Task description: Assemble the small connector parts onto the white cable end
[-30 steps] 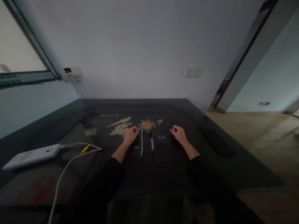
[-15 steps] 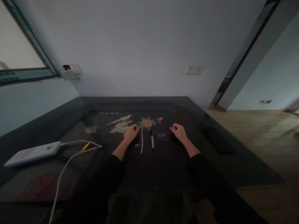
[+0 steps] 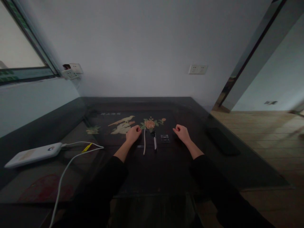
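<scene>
While left hand (image 3: 133, 134) and right hand (image 3: 182, 133) are resting as closed fists, seemingly empty, cord (image 3: 144, 144) is lying just right of left hand; rightward slip could be knocking it.

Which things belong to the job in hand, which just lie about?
Likely the job's, between left hand and right hand: white cord, slim black-and-white item, small clear case.

Likely lying about: white power bank, its cable, flat black object.
</scene>
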Demonstrator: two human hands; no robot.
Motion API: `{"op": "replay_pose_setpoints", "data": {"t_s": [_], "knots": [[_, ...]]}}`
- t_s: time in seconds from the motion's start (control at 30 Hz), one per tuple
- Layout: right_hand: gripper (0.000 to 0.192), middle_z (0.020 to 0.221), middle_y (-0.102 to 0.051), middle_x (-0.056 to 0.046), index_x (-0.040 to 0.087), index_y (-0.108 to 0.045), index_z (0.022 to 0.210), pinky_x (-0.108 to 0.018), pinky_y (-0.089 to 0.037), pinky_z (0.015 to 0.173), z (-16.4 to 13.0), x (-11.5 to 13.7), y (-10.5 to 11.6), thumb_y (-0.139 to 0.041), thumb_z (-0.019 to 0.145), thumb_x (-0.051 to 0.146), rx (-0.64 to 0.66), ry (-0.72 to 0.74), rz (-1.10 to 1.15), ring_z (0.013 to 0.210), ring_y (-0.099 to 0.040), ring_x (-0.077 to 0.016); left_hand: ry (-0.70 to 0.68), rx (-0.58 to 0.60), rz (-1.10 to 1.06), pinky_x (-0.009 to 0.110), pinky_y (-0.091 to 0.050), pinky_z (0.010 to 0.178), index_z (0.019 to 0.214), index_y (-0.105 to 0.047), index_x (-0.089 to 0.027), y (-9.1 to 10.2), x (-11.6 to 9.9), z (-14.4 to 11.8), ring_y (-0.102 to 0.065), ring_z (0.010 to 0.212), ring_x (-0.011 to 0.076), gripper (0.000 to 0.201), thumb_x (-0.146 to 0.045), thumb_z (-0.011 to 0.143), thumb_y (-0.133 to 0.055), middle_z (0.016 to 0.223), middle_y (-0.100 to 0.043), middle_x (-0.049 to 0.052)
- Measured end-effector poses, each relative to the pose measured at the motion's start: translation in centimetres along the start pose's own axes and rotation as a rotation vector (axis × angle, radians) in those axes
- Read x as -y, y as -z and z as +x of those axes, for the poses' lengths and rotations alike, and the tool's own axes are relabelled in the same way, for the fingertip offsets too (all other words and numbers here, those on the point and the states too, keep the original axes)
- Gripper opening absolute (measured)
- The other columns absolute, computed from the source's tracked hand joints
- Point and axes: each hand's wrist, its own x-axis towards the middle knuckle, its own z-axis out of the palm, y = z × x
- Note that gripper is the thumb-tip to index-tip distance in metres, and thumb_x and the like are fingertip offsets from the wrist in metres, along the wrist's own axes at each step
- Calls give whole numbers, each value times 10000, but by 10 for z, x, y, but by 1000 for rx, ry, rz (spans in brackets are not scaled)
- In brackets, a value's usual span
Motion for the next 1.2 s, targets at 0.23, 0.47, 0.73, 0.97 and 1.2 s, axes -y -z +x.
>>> {"op": "replay_pose_setpoints", "data": {"t_s": [0.23,0.47,0.73,0.97,1.2], "knots": [[327,537,-387,43,221,-309,566,-261,-270,570,0,-2,-1,-567,752,297,1,12,0,546,-355,-127,13,10,2,257,-220,552,649,-412,-196,0,-1,-1,-451,617,135,239,-292,824,-543,651,-521,-21],[339,544,-406,34,224,-292,567,-266,-262,564,1,-5,-3,-567,753,292,-9,42,4,546,-360,-130,18,33,20,244,-239,558,664,-410,-195,3,-3,-1,-457,631,131,233,-291,836,-534,658,-515,-23],[338,546,-408,33,225,-293,569,-267,-260,562,0,-4,-2,-565,755,300,-11,44,3,540,-350,-130,19,47,41,247,-237,557,668,-411,-197,4,-4,-2,-463,632,135,235,-307,838,-531,673,-531,-17],[335,553,-423,29,224,-300,569,-267,-262,564,0,-3,-1,-565,758,303,-6,43,-7,545,-358,-132,10,40,65,241,-243,562,671,-427,-199,3,-4,-2,-477,655,142,224,-308,838,-531,694,-555,-8],[336,554,-431,25,225,-306,566,-268,-268,566,1,-4,-2,-565,762,310,-7,51,-5,550,-375,-136,1,44,66,239,-250,569,670,-421,-200,2,-3,-1,-490,671,142,225,-302,839,-527,699,-553,-11]]}}
